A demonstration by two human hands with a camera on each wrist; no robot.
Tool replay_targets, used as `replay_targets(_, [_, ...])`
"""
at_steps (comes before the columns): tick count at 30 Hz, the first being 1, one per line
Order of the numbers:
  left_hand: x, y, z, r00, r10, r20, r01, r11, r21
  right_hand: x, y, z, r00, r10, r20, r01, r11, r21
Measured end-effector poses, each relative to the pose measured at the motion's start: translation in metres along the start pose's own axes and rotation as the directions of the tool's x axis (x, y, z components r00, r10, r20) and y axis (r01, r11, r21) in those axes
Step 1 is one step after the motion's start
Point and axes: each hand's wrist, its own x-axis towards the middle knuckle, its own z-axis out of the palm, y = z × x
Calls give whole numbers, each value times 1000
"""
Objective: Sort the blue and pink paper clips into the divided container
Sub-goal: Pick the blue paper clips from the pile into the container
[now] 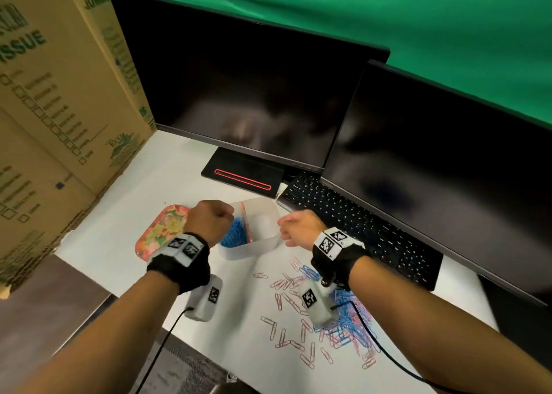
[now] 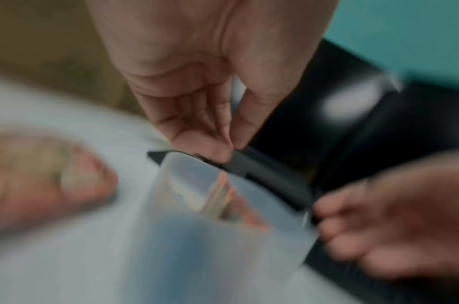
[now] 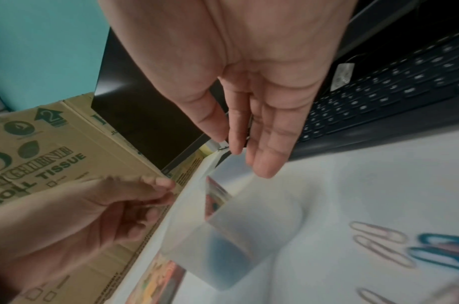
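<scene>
My forearms reach over loose paper clips (image 1: 301, 331) on the surface (image 1: 239, 319).
Left grip (image 1: 209, 220) curled, contents unclear, above the container (image 1: 254, 248); right grip (image 1: 295, 227) relaxed, empty, beside it.

Head camera is looking down from above at the desk; both wrist cameras are looking close along the palms, sharing the divided container (image 1: 249, 229).

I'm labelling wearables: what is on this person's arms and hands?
Bare forearms, no sleeves. Each wrist has a black strap carrying white blocks with black-and-white square markers. A white marked camera unit hangs under each wrist, trailing a black cable.
</scene>
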Motion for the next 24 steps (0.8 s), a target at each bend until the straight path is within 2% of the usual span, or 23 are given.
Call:
replay_targets(1, [4,5,3,997,55,52,-67,966,252,-2,8,-4,1000,-6,1,6,1000,-12])
replay_targets(3, [10,15,14,978,62,200,-163,823,544,-12,23,-9,1000,5,0,-5,1000,5])
replay_targets(6, [22,19,24,920,21,392,-319,620,717,-19,43,-14,1000,13,-16,-13,1000,17])
replay_targets(9, [28,16,30,908,-4,419,-362,496,789,-22,62,-19,1000,7,-19,-7,1000,1])
replay_targets(13, [31,12,39,916,36,401,-371,460,807,-27,80,-26,999,14,-33,-16,998,-58])
replay_targets(20, [34,4,51,938,60,342,-334,424,842,-30,86,-31,999,-2,-51,-1,998,-64])
replay_targets(24, [37,5,52,939,18,343,-320,402,858,-27,88,-31,998,-18,-54,14,997,-75])
